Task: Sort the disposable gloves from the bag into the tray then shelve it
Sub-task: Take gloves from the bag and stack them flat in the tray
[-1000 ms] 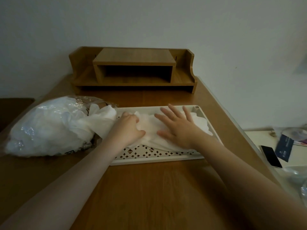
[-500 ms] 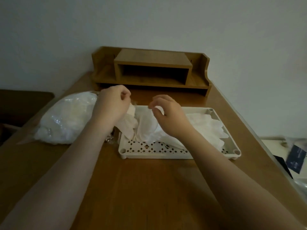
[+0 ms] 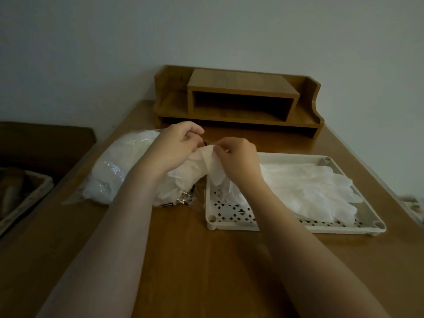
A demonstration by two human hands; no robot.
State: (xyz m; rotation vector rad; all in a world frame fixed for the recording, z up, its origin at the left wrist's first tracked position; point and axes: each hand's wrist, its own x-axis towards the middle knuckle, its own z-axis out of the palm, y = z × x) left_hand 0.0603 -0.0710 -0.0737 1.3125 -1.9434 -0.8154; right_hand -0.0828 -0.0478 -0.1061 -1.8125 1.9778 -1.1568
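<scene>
Hands lifted off the flattened pile since a second ago, now raised together over the tray's left edge.
Left hand [image 3: 174,148] and right hand [image 3: 238,161] curled, each pinching one limp glove [image 3: 206,161] drawn from the bag [image 3: 119,166] at the table's [image 3: 206,260] left edge; more gloves [image 3: 314,189] lying in the tray [image 3: 296,226]. Thin, soft, slippery, near weightless; probably best pinched at the cuff. Shelf [image 3: 241,99] at the far edge.

Two hands, the left hand [image 3: 175,148] and right hand [image 3: 238,161], over one wooden tabletop [image 3: 206,260]. One clear plastic bag [image 3: 119,166] of gloves at 9 o'clock. One white tray [image 3: 296,227] at 3 o'clock holding a pile of gloves [image 3: 309,189], too overlapped to count. One wooden shelf [image 3: 241,99] at 12 o'clock.
</scene>
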